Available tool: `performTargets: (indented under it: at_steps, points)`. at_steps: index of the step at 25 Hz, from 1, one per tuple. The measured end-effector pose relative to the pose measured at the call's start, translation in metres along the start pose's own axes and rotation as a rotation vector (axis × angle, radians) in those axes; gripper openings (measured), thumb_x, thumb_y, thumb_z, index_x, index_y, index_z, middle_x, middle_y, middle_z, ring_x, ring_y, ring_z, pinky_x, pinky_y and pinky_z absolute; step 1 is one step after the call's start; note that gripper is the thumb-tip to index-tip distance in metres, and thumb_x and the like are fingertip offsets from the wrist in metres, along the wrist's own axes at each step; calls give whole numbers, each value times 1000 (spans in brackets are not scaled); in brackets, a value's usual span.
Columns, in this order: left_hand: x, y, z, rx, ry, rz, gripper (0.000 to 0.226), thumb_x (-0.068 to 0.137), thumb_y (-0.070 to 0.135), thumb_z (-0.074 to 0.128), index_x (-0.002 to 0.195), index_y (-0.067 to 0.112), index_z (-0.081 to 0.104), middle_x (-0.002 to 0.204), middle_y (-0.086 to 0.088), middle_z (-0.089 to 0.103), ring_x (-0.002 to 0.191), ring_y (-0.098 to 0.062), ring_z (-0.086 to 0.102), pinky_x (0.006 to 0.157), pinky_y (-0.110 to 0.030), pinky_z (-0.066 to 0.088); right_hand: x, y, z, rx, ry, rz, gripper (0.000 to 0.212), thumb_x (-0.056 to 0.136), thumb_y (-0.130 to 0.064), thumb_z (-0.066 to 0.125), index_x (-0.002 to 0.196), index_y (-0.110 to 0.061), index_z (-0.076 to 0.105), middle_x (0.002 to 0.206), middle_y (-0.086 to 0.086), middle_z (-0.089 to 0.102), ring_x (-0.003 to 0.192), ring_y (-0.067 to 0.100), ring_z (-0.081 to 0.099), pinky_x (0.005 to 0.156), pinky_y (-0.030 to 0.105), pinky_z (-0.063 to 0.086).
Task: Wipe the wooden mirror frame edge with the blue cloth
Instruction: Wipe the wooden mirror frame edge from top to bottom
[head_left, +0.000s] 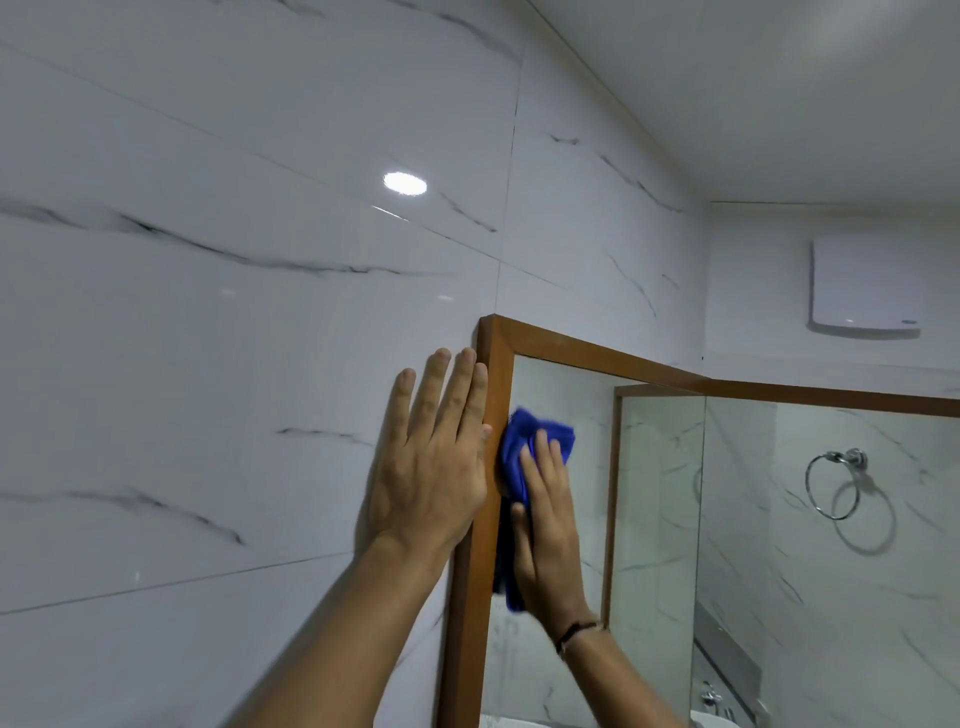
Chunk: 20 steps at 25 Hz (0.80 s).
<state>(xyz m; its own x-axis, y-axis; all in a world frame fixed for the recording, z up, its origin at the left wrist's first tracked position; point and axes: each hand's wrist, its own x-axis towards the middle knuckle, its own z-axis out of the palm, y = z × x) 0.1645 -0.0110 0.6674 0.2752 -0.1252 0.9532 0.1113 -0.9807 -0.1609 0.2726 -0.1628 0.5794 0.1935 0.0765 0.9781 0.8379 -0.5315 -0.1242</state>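
Observation:
The wooden mirror frame (480, 587) runs up the wall and turns right along the top edge. My right hand (545, 525) presses the blue cloth (519, 452) against the inner side of the frame's left upright, where wood meets glass. The cloth sticks out above my fingers and below my palm. My left hand (431, 462) lies flat on the white wall tile, fingers straight and together, its edge touching the outer side of the same upright. A dark band sits on my right wrist.
The mirror glass (665, 519) reflects marble walls and a chrome towel ring (831, 483). White marble-look tiles (208, 364) cover the wall to the left. A white box (878, 286) hangs high on the right wall. A tap (714, 696) shows at the bottom right.

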Motion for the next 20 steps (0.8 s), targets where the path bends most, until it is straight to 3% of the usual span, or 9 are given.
performTargets:
  at_steps: [2, 4, 7, 9, 13, 17, 20]
  points:
    - [0, 1, -2, 21, -7, 10, 69, 121, 43, 7, 174, 5, -17, 182, -20, -19, 168, -39, -18, 139, -57, 5, -31, -6, 4, 0, -14, 3, 57, 117, -53, 23, 173, -42, 14, 184, -20, 1, 173, 14, 6, 138, 60, 17]
    - [-1, 2, -2, 7, -8, 15, 69, 122, 42, 10, 174, 5, -14, 182, -20, -16, 169, -39, -16, 139, -56, 6, -3, -13, 4, -11, 13, 13, 58, 117, -46, 29, 173, -31, 19, 185, -12, 6, 173, 20, 9, 137, 62, 18]
    - [-2, -1, -1, -11, 9, 25, 66, 122, 39, 11, 176, 4, -5, 184, -20, -7, 170, -40, -9, 139, -57, 10, 70, -23, -3, -14, 80, 43, 60, 114, -31, 36, 171, -12, 32, 183, -1, 17, 173, 24, 13, 140, 53, 14]
    - [-2, -1, -2, -10, -7, 23, 66, 121, 38, 8, 175, 5, -8, 183, -20, -11, 170, -40, -13, 139, -57, 7, 63, -25, 3, 6, 103, 55, 59, 114, -30, 37, 170, -13, 34, 184, -5, 17, 173, 21, 14, 141, 48, 13]
    - [-2, 1, -6, -34, -71, 34, 66, 120, 38, 2, 173, 5, -20, 180, -20, -25, 167, -40, -26, 138, -58, -2, -13, -25, 10, 8, 37, 18, 59, 113, -26, 40, 170, -16, 31, 185, -13, 12, 172, 18, 13, 137, 51, 15]
    - [-3, -1, -1, -37, -6, 38, 65, 121, 36, 7, 175, 4, -10, 183, -20, -12, 170, -39, -17, 138, -59, 3, 60, -30, -5, -7, 47, 28, 58, 113, -27, 39, 168, -9, 36, 181, 2, 22, 172, 26, 17, 141, 44, 13]
    - [-3, -3, -1, -26, -16, 40, 66, 121, 37, 6, 175, 4, -10, 183, -20, -12, 170, -39, -16, 139, -58, 4, 39, -29, 2, -4, 57, 46, 58, 113, -27, 39, 169, -11, 36, 182, -3, 20, 172, 23, 16, 141, 43, 12]
